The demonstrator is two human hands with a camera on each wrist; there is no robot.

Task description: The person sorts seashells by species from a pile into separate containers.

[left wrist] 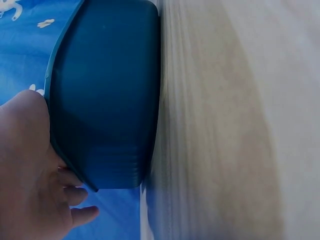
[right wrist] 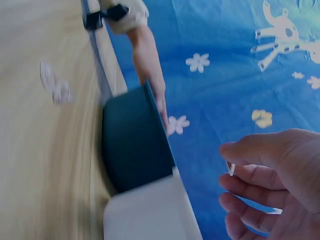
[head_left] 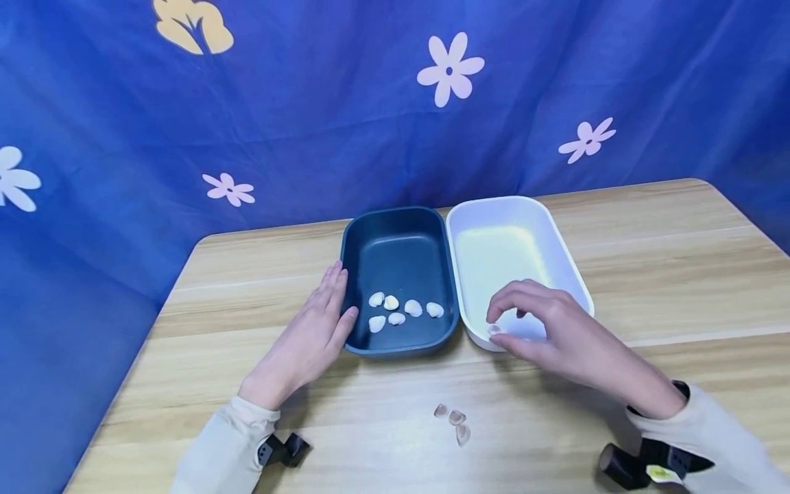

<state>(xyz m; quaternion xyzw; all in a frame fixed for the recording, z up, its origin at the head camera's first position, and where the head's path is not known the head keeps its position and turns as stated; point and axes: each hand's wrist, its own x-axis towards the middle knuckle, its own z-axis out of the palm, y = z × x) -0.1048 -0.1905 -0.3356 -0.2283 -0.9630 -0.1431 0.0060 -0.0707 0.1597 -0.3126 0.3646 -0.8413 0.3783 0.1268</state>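
Between thumb and fingertips, my right hand [head_left: 546, 326] pinches a small pale seashell [head_left: 494, 329] above the near end of a white tray [head_left: 570, 274]. The shell's edge [right wrist: 230, 168] shows at the fingertips in the right wrist view. Against the left rim of a dark blue-green tray [head_left: 401, 226] rests my left hand [head_left: 315, 322], its fingers straight along the side. Several white seashells [head_left: 413, 308] lie in the near half of the dark tray. Three brownish shells [head_left: 457, 417] sit on the table in front of the trays.
The two trays stand side by side on a wood-grain table [head_left: 247, 302], near its back edge. A blue curtain [head_left: 333, 103] with flower prints hangs behind and to the left. Each wrist carries a small black camera, such as the right one [head_left: 623, 466].
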